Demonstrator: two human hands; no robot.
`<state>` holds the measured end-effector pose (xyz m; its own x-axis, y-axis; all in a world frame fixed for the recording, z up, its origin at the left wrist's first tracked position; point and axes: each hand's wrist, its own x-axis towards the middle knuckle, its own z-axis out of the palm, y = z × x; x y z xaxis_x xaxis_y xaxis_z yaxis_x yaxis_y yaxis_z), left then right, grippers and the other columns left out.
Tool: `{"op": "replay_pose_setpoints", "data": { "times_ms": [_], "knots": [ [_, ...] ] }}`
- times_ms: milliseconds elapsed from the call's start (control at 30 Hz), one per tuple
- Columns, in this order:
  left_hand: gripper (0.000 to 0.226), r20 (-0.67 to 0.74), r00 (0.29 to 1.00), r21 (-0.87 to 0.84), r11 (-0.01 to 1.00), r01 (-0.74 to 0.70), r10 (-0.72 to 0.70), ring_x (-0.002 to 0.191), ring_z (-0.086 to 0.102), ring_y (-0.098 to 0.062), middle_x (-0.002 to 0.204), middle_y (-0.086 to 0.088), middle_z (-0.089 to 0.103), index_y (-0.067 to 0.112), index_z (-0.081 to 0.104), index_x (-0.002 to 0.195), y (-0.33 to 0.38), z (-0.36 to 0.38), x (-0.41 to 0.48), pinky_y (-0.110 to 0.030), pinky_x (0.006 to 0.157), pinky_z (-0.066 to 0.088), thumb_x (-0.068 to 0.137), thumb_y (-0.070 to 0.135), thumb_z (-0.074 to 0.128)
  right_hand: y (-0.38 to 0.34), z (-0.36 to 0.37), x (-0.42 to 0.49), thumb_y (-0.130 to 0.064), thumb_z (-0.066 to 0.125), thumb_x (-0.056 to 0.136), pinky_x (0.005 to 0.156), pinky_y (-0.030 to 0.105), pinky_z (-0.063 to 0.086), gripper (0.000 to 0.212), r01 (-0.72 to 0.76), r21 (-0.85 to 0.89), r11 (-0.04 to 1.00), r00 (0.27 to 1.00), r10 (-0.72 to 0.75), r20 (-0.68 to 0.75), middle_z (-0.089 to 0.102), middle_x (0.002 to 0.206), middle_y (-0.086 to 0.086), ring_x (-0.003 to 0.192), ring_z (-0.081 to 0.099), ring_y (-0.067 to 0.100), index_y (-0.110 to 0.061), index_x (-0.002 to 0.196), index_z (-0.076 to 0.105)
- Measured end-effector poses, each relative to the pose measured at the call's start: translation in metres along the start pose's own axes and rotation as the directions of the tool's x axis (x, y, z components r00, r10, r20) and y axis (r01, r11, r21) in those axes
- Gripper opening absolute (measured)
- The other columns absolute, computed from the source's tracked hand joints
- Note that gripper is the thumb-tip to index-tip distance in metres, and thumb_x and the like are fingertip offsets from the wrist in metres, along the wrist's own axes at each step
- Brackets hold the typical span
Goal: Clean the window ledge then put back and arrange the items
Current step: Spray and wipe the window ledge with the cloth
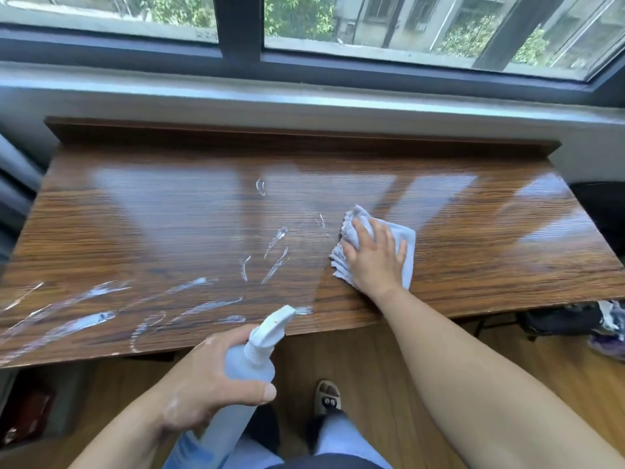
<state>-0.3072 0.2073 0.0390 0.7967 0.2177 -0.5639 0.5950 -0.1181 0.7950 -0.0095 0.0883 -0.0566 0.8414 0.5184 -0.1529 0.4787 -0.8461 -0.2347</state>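
Note:
A glossy brown wooden table (169, 214) stands under the window, streaked with white foam on its left and middle front. My right hand (373, 257) presses flat on a pale blue-grey cloth (404, 238) right of the middle of the table. My left hand (209, 384) grips a translucent white spray bottle (250, 370) below the table's front edge; its nozzle points up and toward the table. The grey window ledge (304, 96) runs behind the table, under a dark window frame (240, 28).
A raised wooden lip (304, 137) borders the table's back edge. Dark bags and clutter (575, 319) lie on the floor at the right. A reddish box (27, 411) sits under the table at the left. My slippered foot (326, 396) is on the wooden floor.

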Motion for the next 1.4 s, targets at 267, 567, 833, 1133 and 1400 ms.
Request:
{"op": "replay_pose_setpoints", "data": {
  "times_ms": [267, 567, 833, 1133, 1400],
  "knots": [
    [0.071, 0.013, 0.999, -0.023, 0.999, -0.044, 0.045, 0.117, 0.062, -0.012, 0.123, 0.012, 0.07, 0.051, 0.065, 0.12, -0.003, -0.019, 0.004, -0.044, 0.109, 0.045, 0.051, 0.058, 0.08, -0.012, 0.033, -0.105, -0.06, 0.032, 0.094, 0.111, 0.066, 0.026, 0.062, 0.111, -0.108, 0.988, 0.989, -0.121, -0.089, 0.039, 0.155, 0.004, 0.144, 0.034, 0.029, -0.033, 0.149, 0.04],
    [0.067, -0.001, 0.995, -0.024, 0.995, -0.096, 0.096, 0.11, 0.064, -0.013, 0.119, 0.01, 0.071, 0.058, 0.064, 0.116, 0.015, -0.026, 0.022, -0.032, 0.101, 0.047, 0.051, 0.057, 0.08, 0.003, -0.005, 0.018, -0.061, 0.037, 0.098, 0.12, 0.056, 0.003, 0.061, 0.004, -0.033, 0.999, 0.997, -0.002, 0.071, 0.014, 0.165, -0.004, 0.153, 0.006, 0.02, -0.04, 0.154, 0.025],
    [0.067, -0.024, 0.995, -0.037, 0.995, -0.095, 0.094, 0.114, 0.062, -0.001, 0.12, 0.023, 0.069, 0.059, 0.063, 0.117, 0.036, -0.025, 0.047, -0.03, 0.101, 0.046, 0.053, 0.057, 0.081, 0.024, 0.015, -0.078, -0.061, 0.029, 0.096, 0.118, 0.057, 0.015, 0.063, 0.234, -0.106, 0.967, 0.971, -0.237, -0.025, 0.026, 0.163, -0.004, 0.152, 0.02, 0.023, -0.038, 0.154, 0.025],
    [0.055, -0.094, 0.993, -0.106, 0.991, -0.078, 0.068, 0.084, 0.066, -0.013, 0.096, -0.002, 0.074, 0.046, 0.07, 0.104, 0.062, -0.026, 0.076, -0.039, 0.087, 0.053, 0.052, 0.058, 0.081, 0.012, -0.005, 0.05, -0.068, 0.02, 0.093, 0.119, 0.06, 0.008, 0.07, 0.152, -0.105, 0.983, 0.987, -0.146, 0.063, 0.017, 0.165, -0.002, 0.153, 0.009, 0.023, -0.036, 0.156, 0.023],
    [0.056, -0.153, 0.987, -0.05, 0.997, -0.061, 0.053, 0.066, 0.059, -0.002, 0.08, 0.001, 0.07, 0.023, 0.071, 0.09, 0.073, -0.022, 0.09, -0.013, 0.063, 0.044, 0.047, 0.059, 0.078, 0.023, -0.005, 0.024, -0.062, 0.022, 0.095, 0.121, 0.057, 0.009, 0.065, 0.283, -0.098, 0.954, 0.958, -0.275, 0.082, 0.015, 0.165, -0.006, 0.154, 0.008, 0.02, -0.038, 0.156, 0.021]
  ]
}}
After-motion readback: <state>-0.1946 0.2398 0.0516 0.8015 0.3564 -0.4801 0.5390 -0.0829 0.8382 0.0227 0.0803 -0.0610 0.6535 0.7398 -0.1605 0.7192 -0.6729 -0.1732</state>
